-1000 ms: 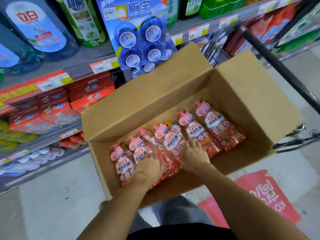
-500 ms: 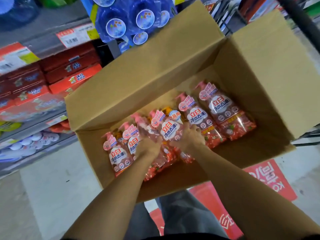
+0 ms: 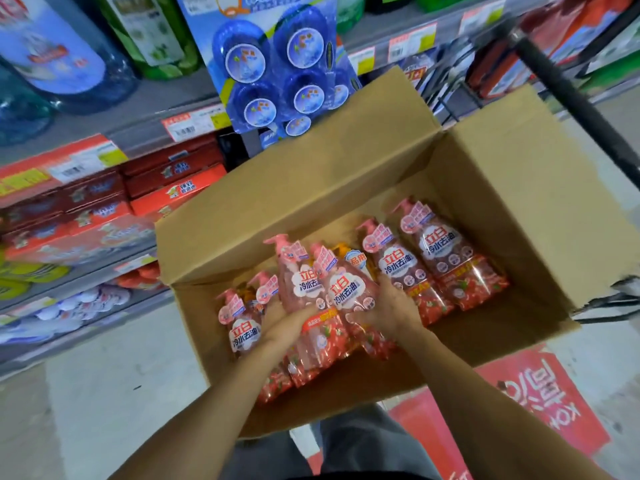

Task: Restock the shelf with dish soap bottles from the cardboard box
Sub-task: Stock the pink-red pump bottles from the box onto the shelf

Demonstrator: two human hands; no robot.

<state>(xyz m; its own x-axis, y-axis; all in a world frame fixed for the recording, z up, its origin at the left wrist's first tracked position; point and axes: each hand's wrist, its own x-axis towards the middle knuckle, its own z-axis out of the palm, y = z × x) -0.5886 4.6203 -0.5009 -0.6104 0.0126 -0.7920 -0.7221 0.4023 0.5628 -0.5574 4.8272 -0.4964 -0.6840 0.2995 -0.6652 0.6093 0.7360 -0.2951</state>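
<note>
An open cardboard box (image 3: 311, 188) holds several pink pump bottles of dish soap with red refill pouches. My left hand (image 3: 284, 323) grips one pink bottle pack (image 3: 301, 289) from its left side. My right hand (image 3: 388, 306) grips a second pack (image 3: 346, 289) from its right side. Both packs are raised together above the rest, pump heads pointing away from me. Two more packs (image 3: 426, 258) lie flat to the right in the box, and others (image 3: 239, 323) lie at the left, partly hidden by my left hand.
Shelves (image 3: 145, 109) on the left carry large blue and green bottles, red boxes (image 3: 166, 181) and price tags. A hanging blue blister pack (image 3: 277, 64) sits just beyond the box. A black cart handle (image 3: 571, 95) crosses the upper right. A red floor sticker (image 3: 519, 393) lies below the box.
Both hands have closed on two middle packs and lifted them up off the row; earlier they lay on the packs flat in the box. The view has tilted up toward the shelves.
</note>
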